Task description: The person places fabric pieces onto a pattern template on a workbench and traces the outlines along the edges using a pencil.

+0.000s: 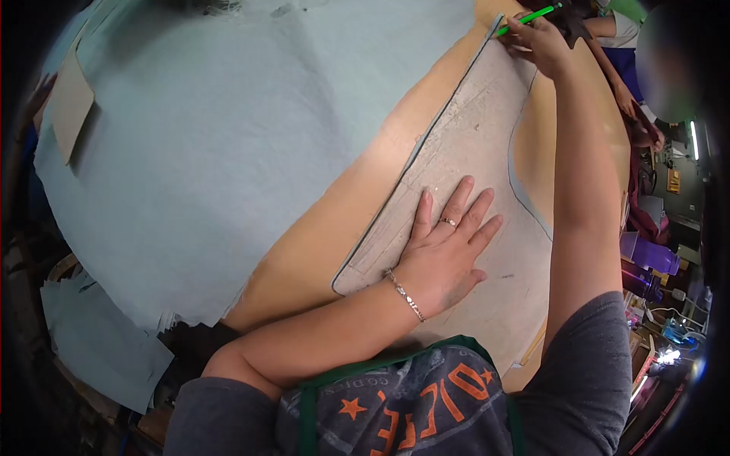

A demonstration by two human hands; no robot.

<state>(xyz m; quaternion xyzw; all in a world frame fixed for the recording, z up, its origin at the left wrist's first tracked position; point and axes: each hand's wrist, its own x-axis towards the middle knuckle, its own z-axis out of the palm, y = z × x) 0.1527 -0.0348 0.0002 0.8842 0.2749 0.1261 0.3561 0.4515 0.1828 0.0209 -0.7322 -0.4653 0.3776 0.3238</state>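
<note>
A large greyish template board (487, 152) with a dark edge lies on a tan leather sheet (327, 220). My left hand (449, 251), with a ring and a bracelet, presses flat on the board, fingers spread. At the board's far end my right hand (541, 44) is closed round a green pen (532, 18), its lower end close to the board's dark edge. The fingertips of my right hand are partly hidden behind the hand itself.
Blue-grey sheets (228, 114) cover the left side. A beige card (71, 106) lies at the far left, near another person's hand (44, 95). Other people's arms (620, 83) show at the upper right. A cluttered shelf with a purple container (655, 254) stands at the right.
</note>
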